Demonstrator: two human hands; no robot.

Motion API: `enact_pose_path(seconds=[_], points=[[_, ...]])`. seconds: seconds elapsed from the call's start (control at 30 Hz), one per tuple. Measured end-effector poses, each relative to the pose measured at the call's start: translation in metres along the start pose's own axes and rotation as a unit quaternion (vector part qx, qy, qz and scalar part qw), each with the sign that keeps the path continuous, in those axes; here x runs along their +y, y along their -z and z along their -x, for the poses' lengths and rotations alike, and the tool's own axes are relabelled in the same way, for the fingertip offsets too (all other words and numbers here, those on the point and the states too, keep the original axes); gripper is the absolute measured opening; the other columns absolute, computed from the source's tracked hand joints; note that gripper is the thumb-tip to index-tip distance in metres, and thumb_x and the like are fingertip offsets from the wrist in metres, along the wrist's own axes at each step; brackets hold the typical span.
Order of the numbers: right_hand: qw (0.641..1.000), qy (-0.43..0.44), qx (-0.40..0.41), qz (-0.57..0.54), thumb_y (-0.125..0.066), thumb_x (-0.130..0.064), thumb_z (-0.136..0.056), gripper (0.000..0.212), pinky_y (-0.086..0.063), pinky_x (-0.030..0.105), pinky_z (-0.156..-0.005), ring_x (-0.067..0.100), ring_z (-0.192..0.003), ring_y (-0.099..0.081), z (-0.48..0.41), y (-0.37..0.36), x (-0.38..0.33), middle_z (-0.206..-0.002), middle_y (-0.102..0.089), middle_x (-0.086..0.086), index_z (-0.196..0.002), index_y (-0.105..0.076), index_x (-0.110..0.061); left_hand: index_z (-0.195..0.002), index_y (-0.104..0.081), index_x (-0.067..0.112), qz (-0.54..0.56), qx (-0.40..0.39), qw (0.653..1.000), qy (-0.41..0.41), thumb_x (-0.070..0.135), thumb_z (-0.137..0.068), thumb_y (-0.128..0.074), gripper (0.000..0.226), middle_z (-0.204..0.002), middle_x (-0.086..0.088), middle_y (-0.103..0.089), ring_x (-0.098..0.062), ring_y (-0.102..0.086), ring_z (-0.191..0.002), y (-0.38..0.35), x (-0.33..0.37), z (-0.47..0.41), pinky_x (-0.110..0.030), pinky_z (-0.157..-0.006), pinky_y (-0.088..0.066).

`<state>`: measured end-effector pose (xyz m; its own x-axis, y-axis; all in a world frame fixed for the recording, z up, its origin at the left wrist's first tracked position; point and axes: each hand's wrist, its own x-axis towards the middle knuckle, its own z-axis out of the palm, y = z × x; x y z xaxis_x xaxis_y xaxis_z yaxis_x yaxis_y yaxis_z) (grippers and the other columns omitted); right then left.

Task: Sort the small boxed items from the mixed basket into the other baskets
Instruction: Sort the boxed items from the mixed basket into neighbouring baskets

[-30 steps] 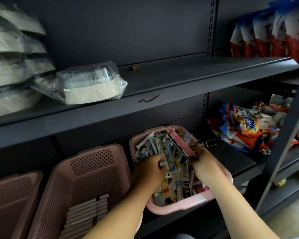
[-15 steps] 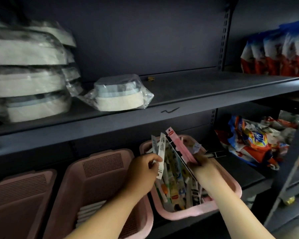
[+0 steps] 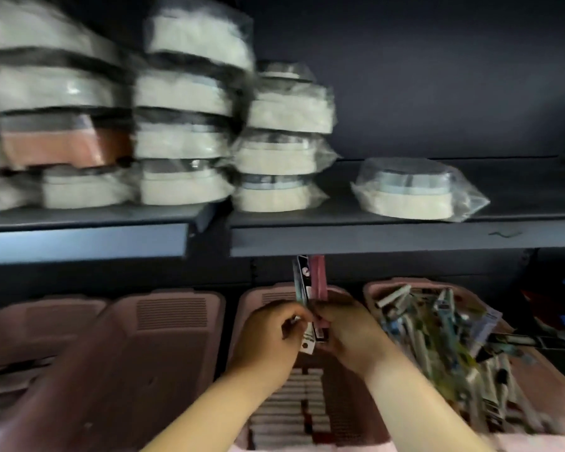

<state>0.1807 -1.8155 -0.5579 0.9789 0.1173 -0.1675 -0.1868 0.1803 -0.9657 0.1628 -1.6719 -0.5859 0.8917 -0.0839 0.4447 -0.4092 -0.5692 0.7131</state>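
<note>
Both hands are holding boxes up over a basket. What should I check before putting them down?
1. Left hand grips the slim boxes: ok.
2. Right hand grips them too: ok.
3. Boxes are over the middle basket, not the mixed basket: ok.
4. Held boxes match the white rows stacked there: cannot tell, too blurred.
5. Free room behind those rows: cannot tell, the hands cover it.

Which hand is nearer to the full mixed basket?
Right. The right hand is just left of the mixed basket; the left hand lies farther left. Both hold slim boxes over the middle basket.
</note>
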Motion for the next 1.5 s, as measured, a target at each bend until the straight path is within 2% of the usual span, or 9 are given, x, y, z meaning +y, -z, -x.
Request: enact_pose_path(seconds=[0.23, 0.33, 0.5, 0.67, 0.77, 0.9, 1.07, 1.23, 1.5], points=[[0.993, -0.012, -0.065, 0.093, -0.064, 0.001, -0.092, 0.014, -0.057, 0.032, -0.06, 0.022, -0.066, -0.071, -0.015, -0.104, 0.02, -0.075, -0.075, 0.011, -0.099, -0.072, -0.007, -0.09, -0.064, 0.046, 0.033, 0.029, 0.991, 0.125, 0.017, -0.095, -0.074, 0.031, -0.09, 0.025, -0.071, 0.003, -0.067, -0.084, 0.089, -0.059, 0.032, -0.013, -0.073, -0.049], [0.986, 0.005, -0.096, 0.134, -0.063, 0.004, -0.091, 0.02, -0.061, 0.042, -0.071, 0.019, -0.064, -0.071, -0.021, -0.143, 0.034, -0.071, -0.075, 0.004, -0.099, -0.073, -0.011, -0.087, -0.065, 0.031, 0.066, 0.109, 0.973, 0.191, 0.021, -0.096, -0.073, 0.015, -0.082, 0.015, -0.072, -0.009, -0.067, -0.083, 0.131, -0.086, 0.037, -0.024, -0.074, -0.048], [0.952, 0.038, -0.17, 0.254, -0.068, -0.006, -0.091, 0.019, -0.048, 0.013, -0.055, -0.001, -0.061, -0.068, -0.022, -0.199, 0.047, -0.074, -0.073, -0.01, -0.093, -0.071, -0.025, -0.084, -0.078, 0.033, 0.091, 0.101, 0.95, 0.282, 0.026, -0.096, -0.074, 0.014, -0.085, 0.013, -0.076, -0.007, -0.067, -0.077, 0.189, -0.119, 0.047, -0.024, -0.073, -0.049], [0.941, 0.059, -0.167, 0.288, -0.066, -0.014, -0.094, 0.017, -0.059, 0.028, -0.071, 0.011, -0.079, -0.072, -0.027, -0.241, 0.061, -0.087, -0.075, -0.005, -0.093, -0.069, -0.031, -0.096, -0.077, 0.005, 0.125, 0.119, 0.932, 0.32, 0.015, -0.098, -0.071, 0.011, -0.078, -0.011, -0.068, -0.017, -0.055, -0.061, 0.222, -0.141, 0.061, -0.029, -0.066, -0.041], [0.935, 0.072, -0.167, 0.303, -0.064, -0.018, -0.095, 0.016, -0.06, 0.032, -0.077, 0.011, -0.082, -0.073, -0.032, -0.256, 0.065, -0.09, -0.076, -0.006, -0.096, -0.07, -0.033, -0.096, -0.076, 0.012, 0.142, 0.156, 0.912, 0.352, 0.015, -0.099, -0.07, 0.008, -0.074, -0.009, -0.065, -0.012, -0.053, -0.052, 0.248, -0.154, 0.068, -0.024, -0.052, -0.04], [0.937, 0.077, -0.157, 0.301, -0.063, -0.016, -0.096, 0.018, -0.053, 0.022, -0.063, 0.006, -0.072, -0.07, -0.039, -0.262, 0.068, -0.082, -0.074, -0.008, -0.094, -0.068, -0.034, -0.1, -0.075, 0.011, 0.182, 0.244, 0.858, 0.413, 0.017, -0.102, -0.066, 0.011, -0.056, -0.001, -0.059, -0.011, -0.044, -0.044, 0.292, -0.182, 0.068, -0.019, -0.042, -0.028], [0.936, 0.067, -0.143, 0.315, -0.062, -0.019, -0.096, 0.017, -0.059, 0.03, -0.07, 0.011, -0.078, -0.071, -0.044, -0.259, 0.067, -0.085, -0.075, -0.007, -0.095, -0.066, -0.035, -0.105, -0.071, 0.0, 0.214, 0.25, 0.817, 0.474, 0.015, -0.104, -0.058, 0.02, -0.073, -0.013, -0.07, -0.022, -0.058, -0.053, 0.329, -0.231, 0.077, -0.022, -0.041, -0.043], [0.937, 0.063, -0.148, 0.311, -0.063, -0.02, -0.095, 0.017, -0.061, 0.043, -0.082, 0.016, -0.083, -0.073, -0.048, -0.255, 0.067, -0.088, -0.077, -0.003, -0.105, -0.071, -0.031, -0.11, -0.073, 0.004, 0.059, 0.131, 0.87, 0.471, 0.005, -0.099, -0.058, 0.019, -0.092, -0.02, -0.077, -0.038, -0.075, -0.076, 0.334, -0.239, 0.087, -0.049, -0.063, -0.065], [0.947, 0.045, -0.168, 0.27, -0.068, -0.019, -0.092, 0.015, -0.06, 0.043, -0.084, 0.017, -0.085, -0.073, -0.044, -0.276, 0.077, -0.089, -0.077, -0.004, -0.102, -0.073, -0.028, -0.098, -0.08, 0.022, 0.109, 0.068, 0.937, 0.324, 0.024, -0.099, -0.07, 0.011, -0.08, 0.006, -0.076, -0.006, -0.067, -0.068, 0.288, -0.172, 0.058, -0.013, -0.056, -0.05]])
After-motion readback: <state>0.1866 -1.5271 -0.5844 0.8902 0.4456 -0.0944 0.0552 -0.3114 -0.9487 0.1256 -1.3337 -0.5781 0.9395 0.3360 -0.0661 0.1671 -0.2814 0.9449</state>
